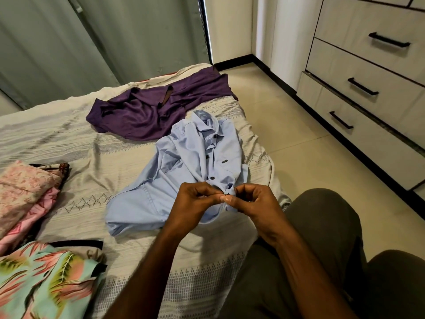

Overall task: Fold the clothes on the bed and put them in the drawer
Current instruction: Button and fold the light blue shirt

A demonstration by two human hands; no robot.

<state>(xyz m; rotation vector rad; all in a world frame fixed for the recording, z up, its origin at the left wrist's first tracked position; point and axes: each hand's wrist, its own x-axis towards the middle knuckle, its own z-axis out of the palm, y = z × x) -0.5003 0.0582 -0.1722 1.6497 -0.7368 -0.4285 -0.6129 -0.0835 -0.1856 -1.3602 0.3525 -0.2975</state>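
From my head camera, the light blue shirt [195, 162] lies spread and rumpled on the bed [80, 143] near the middle of the frame, collar toward the top, dark buttons running down its front. My left hand [195, 203] and my right hand [255, 203] meet at the shirt's lower front edge, just below centre. Both have their fingers curled, and each pinches the blue cloth at the button strip, the two thumbs almost touching. Whether a button sits between my fingertips I cannot tell, since the fingers cover that spot.

Above the blue shirt, toward the upper middle of the frame, a purple garment [158, 107] lies crumpled on the bed, its near edge just beside the shirt's collar. At the left edge sits a pink floral cloth [25, 187], heaped in folds. In the lower left corner lies a leaf-print garment [43, 279] in teal, pink and yellow, with a dark trim along its upper edge.

On the right side of the frame stands the drawer unit [372, 72], pale with black bar handles; its lower drawers stand out a little farther than the upper ones. Between it and the bed runs a pale tiled floor [287, 139]. My knees, in dark trousers [322, 238], fill the lower right
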